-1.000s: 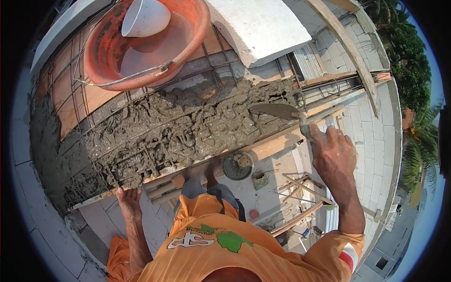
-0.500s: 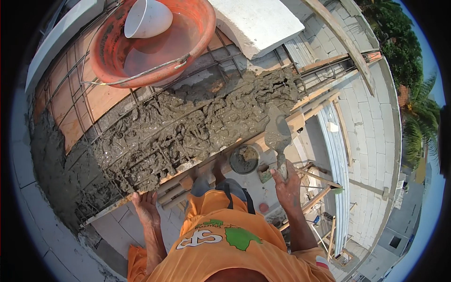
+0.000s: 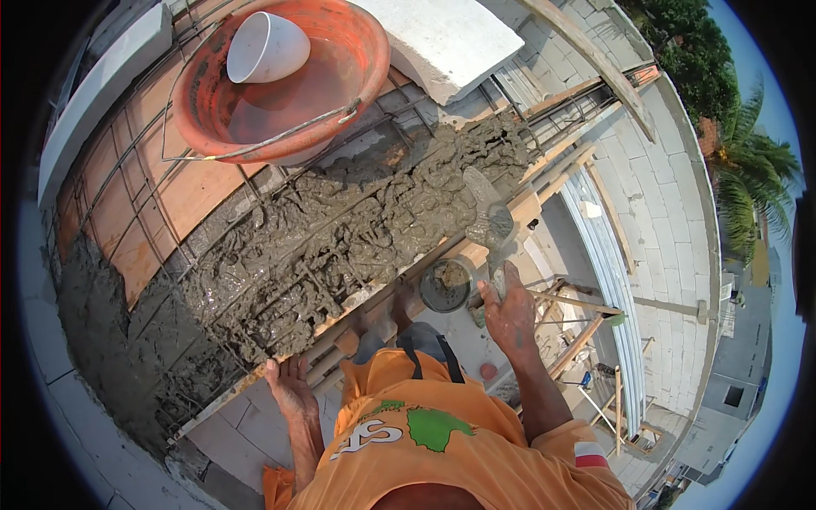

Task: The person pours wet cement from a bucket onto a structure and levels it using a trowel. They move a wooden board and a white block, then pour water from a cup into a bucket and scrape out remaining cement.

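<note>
My right hand (image 3: 510, 319) is closed round the handle of a mortar-smeared trowel (image 3: 488, 212); its blade points away from me, at the near edge of a band of wet grey mortar (image 3: 365, 229) laid over steel bars. My left hand (image 3: 291, 389) has its fingertips against the long wooden board (image 3: 244, 382) edging the mortar, fingers slightly bent and apart. An orange tub (image 3: 200, 102) of cloudy water stands beyond the mortar, with a white plastic container (image 3: 265, 51) in it and a wire handle across its front.
A white block (image 3: 459, 42) lies behind the mortar, a loose plank (image 3: 625, 93) at upper right. Steel mesh over plywood (image 3: 119, 212) is at left. Below the ledge are a dark bucket (image 3: 446, 285), timber props (image 3: 574, 357) and metal channels (image 3: 599, 263). Block walls and trees fill the right.
My right hand has moved left and toward me, turning the trowel from pointing left to pointing away. My left hand stays at the board. The whole view has shifted slightly.
</note>
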A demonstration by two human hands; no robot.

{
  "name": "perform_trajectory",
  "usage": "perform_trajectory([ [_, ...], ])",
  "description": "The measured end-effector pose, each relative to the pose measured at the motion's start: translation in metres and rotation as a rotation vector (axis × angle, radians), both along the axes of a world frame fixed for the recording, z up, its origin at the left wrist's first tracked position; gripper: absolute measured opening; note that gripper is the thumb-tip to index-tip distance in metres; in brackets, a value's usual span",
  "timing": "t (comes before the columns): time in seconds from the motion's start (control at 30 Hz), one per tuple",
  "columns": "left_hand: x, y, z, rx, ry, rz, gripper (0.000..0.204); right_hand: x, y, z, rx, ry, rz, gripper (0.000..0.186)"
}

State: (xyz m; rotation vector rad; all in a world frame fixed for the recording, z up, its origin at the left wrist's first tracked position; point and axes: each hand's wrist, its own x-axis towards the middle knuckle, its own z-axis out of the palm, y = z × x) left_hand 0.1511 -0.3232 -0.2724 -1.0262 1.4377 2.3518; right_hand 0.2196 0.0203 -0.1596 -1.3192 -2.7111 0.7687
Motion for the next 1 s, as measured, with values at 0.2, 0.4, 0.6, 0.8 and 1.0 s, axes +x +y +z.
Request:
perform_trajectory([
  [0.2, -0.001, 0.000, 0.006, 0.023, -0.005, -0.010, 0.048, -0.006, -0.013, 0.016, 0.040, -0.083, 0.017, 0.056],
  [0.4, -0.005, 0.001, 0.002, 0.030, 0.000, -0.009, 0.048, -0.018, -0.047, 0.016, 0.156, -0.114, 0.233, 0.058],
  [0.6, 0.000, -0.005, 0.002, 0.055, -0.001, 0.007, 0.043, -0.013, -0.021, 0.027, 0.267, -0.040, 0.190, 0.059],
  [0.8, -0.002, -0.003, -0.001, 0.086, 0.010, -0.014, 0.041, -0.019, -0.041, 0.025, 0.273, -0.185, 0.271, 0.059],
  [1.0, -0.004, -0.001, 0.004, 0.099, 0.015, 0.001, 0.039, -0.025, -0.051, 0.020, 0.194, -0.022, 0.388, 0.057],
])
